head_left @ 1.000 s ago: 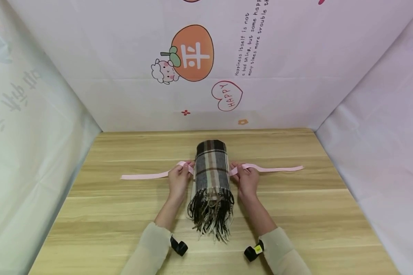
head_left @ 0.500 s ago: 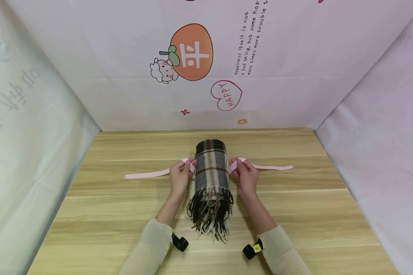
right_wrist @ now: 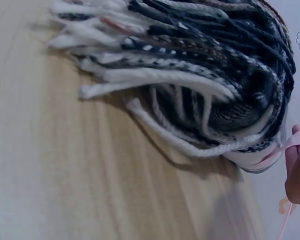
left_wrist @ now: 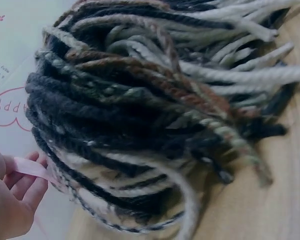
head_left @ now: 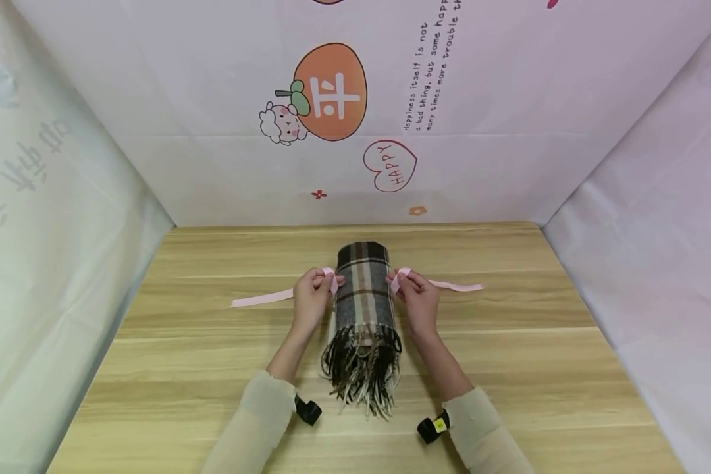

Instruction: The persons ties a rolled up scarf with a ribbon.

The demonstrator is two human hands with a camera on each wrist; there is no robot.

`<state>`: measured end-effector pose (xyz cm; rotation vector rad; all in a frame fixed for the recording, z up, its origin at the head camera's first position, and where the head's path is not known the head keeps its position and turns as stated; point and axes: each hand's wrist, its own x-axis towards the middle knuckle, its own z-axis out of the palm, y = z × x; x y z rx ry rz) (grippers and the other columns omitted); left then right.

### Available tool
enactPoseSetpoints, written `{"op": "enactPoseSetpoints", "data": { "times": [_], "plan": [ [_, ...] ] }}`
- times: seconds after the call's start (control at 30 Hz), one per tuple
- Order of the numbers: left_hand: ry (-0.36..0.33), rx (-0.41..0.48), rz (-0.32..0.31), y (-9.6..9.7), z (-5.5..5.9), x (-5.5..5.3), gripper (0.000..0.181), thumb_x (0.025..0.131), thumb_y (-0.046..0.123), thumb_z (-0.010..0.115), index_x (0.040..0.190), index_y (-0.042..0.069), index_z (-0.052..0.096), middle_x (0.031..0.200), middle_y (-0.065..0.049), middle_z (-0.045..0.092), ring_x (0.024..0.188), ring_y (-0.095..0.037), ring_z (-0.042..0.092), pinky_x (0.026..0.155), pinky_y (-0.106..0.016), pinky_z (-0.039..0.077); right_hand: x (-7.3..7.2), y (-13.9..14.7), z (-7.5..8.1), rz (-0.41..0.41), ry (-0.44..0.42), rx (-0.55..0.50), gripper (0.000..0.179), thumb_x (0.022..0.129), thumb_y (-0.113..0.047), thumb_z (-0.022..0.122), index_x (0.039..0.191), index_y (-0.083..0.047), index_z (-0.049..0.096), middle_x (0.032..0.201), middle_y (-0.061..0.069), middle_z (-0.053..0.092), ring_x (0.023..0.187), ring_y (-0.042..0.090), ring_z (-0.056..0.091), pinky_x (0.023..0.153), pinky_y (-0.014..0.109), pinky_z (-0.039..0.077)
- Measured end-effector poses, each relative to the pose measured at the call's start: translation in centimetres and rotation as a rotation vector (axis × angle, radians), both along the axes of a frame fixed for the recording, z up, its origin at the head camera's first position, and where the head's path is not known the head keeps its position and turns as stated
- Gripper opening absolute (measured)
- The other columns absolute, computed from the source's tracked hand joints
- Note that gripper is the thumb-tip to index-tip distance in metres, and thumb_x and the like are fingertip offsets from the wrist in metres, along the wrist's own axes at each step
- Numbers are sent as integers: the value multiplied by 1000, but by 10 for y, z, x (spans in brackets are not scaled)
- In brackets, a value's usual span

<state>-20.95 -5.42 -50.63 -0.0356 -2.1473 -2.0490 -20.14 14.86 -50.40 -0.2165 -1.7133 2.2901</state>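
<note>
A rolled plaid scarf (head_left: 364, 296) in black, grey, brown and cream lies lengthwise in the middle of the table, its fringe (head_left: 364, 368) toward me. At its left side my left hand (head_left: 312, 296) pinches a pink ribbon (head_left: 263, 299), whose loose end trails left over the wood. My right hand (head_left: 419, 299) pinches the ribbon's other part (head_left: 459, 287) close to the scarf's right side, with that tail lying to the right. The stretch between the hands is hidden by the scarf. Both wrist views show mostly fringe (left_wrist: 130, 100), with pinching fingers at the edge.
The wood-grain table (head_left: 539, 388) is bounded by a printed white backdrop (head_left: 480, 164) behind and white sheets (head_left: 658, 197) at both sides. A black wrist camera (head_left: 309, 412) sits on the left wrist, another (head_left: 431, 429) on the right.
Both hands have risen slightly along the scarf's sides and moved inward, fingertips now at its upper edges. The ribbon's two tails have been drawn in toward the scarf, so less lies out each side.
</note>
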Motion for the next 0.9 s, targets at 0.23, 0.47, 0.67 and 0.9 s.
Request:
{"op": "enactPoseSetpoints", "data": {
  "times": [0.23,0.47,0.67,0.9],
  "plan": [
    [29,-50,-63,4,7,-3,21,98,11,63,112,-3,71,100,-20,76,93,-30,75,71,-24,60,-4,-4,2,62,93,97,29,97,-5,63,115,18,64,106,37,66,83,13,76,83,34,60],
    [33,-31,-99,10,7,-7,22,97,7,63,114,-6,70,99,-23,75,96,-32,74,85,-28,59,-8,-13,7,123,102,158,25,97,-6,64,113,12,67,105,34,69,85,12,76,82,24,59],
    [38,-82,-97,12,10,-9,21,96,8,65,113,-4,72,97,-19,76,91,-28,76,80,-23,59,-8,-18,11,152,99,223,24,96,-7,65,112,10,68,102,31,71,84,9,76,82,22,59],
    [54,-80,-113,11,9,-14,20,94,7,67,109,-5,73,98,-23,75,90,-34,75,79,-28,61,-12,-20,14,202,96,309,24,96,-8,65,113,8,69,103,30,71,91,21,76,83,22,59]
  ]
}}
